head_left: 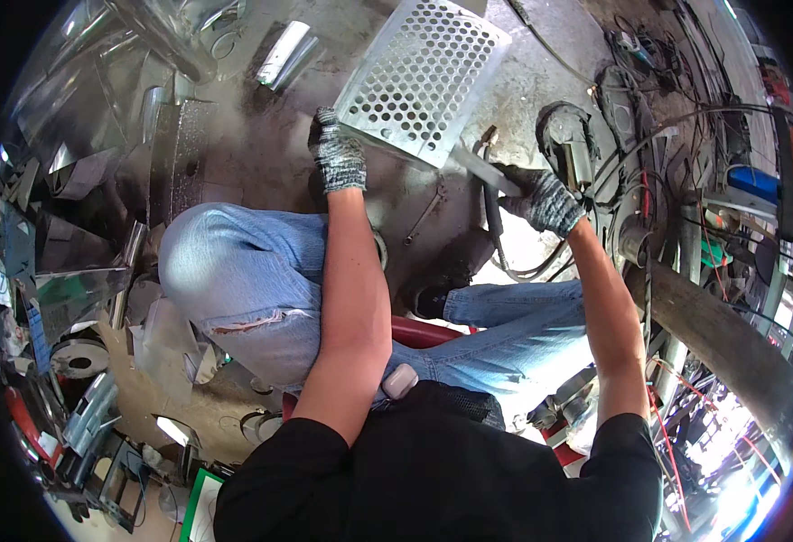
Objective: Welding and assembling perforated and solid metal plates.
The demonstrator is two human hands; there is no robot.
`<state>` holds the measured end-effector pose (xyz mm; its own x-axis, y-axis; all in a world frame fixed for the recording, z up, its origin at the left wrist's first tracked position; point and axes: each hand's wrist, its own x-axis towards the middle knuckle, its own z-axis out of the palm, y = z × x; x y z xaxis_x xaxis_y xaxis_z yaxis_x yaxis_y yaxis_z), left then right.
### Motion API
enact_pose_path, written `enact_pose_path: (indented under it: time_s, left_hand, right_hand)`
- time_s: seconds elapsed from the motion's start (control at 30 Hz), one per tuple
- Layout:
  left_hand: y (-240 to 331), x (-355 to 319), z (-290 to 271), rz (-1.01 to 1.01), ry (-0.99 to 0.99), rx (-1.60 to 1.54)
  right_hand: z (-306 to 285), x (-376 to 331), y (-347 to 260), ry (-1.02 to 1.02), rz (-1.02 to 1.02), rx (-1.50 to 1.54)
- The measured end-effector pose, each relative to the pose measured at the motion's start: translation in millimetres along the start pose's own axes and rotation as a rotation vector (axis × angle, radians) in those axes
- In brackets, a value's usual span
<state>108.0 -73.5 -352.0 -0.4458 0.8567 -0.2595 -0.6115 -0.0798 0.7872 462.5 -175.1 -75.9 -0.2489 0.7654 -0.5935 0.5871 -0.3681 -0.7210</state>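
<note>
A perforated sheet-metal panel [398, 135] with raised edges and rows of round holes lies tilted on the floor ahead of me. My left hand [340, 155], in a grey knitted glove, is closed on its near left corner. My right hand [545, 200], gloved alike, grips a flat grey metal bar [485, 172], which looks like a file. The bar's far end meets or lies very close to the panel's near right corner; I cannot tell if they touch. The fingertips of both hands are partly hidden.
A torch-like tool [489, 144] with a black cable lies near my right hand. A small wrench [424, 217] is on the floor between my legs. Shiny metal tubes [284, 54] lie beyond; sheet-metal scrap [80, 172] crowds the left. A thick pipe [722, 339] and cables fill the right.
</note>
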Motion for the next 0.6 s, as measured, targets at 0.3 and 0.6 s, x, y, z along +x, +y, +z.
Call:
enact_pose_path:
  time_s: [0.3, 0.6]
  left_hand:
    - [15.6, 10.5, 8.1, 0.008, -0.131, -0.116]
    - [18.0, 15.6, 12.0, 0.111, -0.157, -0.097]
  right_hand:
    - [11.8, -47.1, -51.5, 0.075, 0.102, -0.162]
    - [45.4, -38.6, -0.4, 0.257, -0.066, -0.004]
